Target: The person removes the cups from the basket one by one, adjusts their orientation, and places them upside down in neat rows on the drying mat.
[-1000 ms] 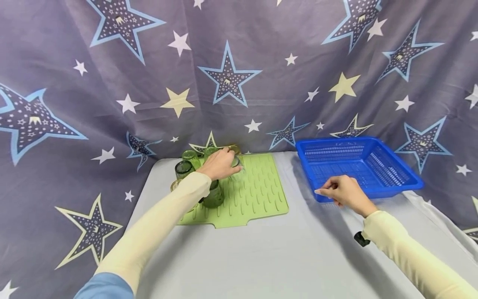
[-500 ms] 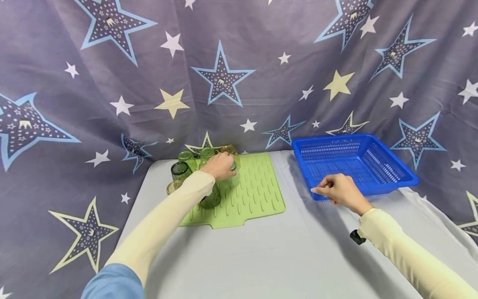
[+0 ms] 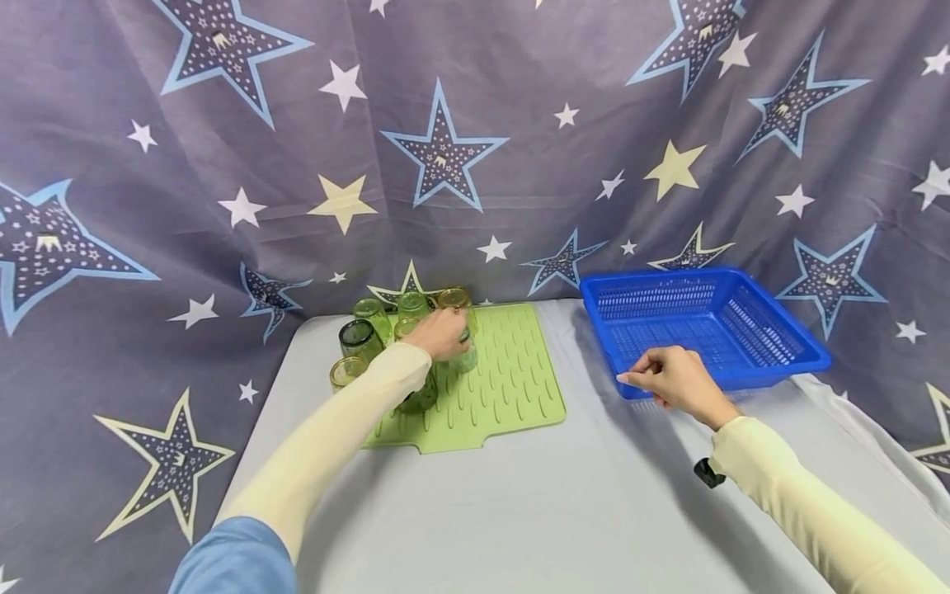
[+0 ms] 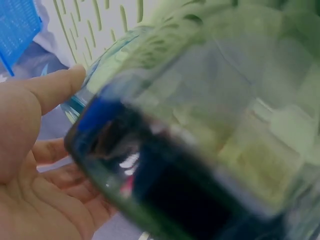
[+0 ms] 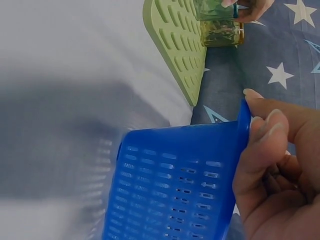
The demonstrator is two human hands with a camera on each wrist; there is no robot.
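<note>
In the head view my left hand (image 3: 439,333) reaches over a group of upturned glasses. Its fingers grip the base of a clear, faintly green glass (image 3: 467,356) on the lime-green drying mat (image 3: 519,371); the right wrist view shows that glass (image 5: 215,9) too. Beside it stands an amber glass (image 3: 454,299). A dark green glass (image 3: 421,398) is partly hidden under my left wrist, and a large blurred glass (image 4: 175,150) fills the left wrist view. My right hand (image 3: 679,381) pinches the rim of the blue plastic basket (image 5: 170,170) near its front left corner.
Several more upturned glasses crowd the mat's left side, among them a dark one (image 3: 358,337) and a yellowish one (image 3: 347,373). The white-covered table (image 3: 505,511) ends at a star-patterned curtain (image 3: 505,99) behind the mat and basket.
The left hand's spread thumb and fingers have closed in on the clear glass. The right hand keeps its place at the basket rim. The head view has shifted slightly.
</note>
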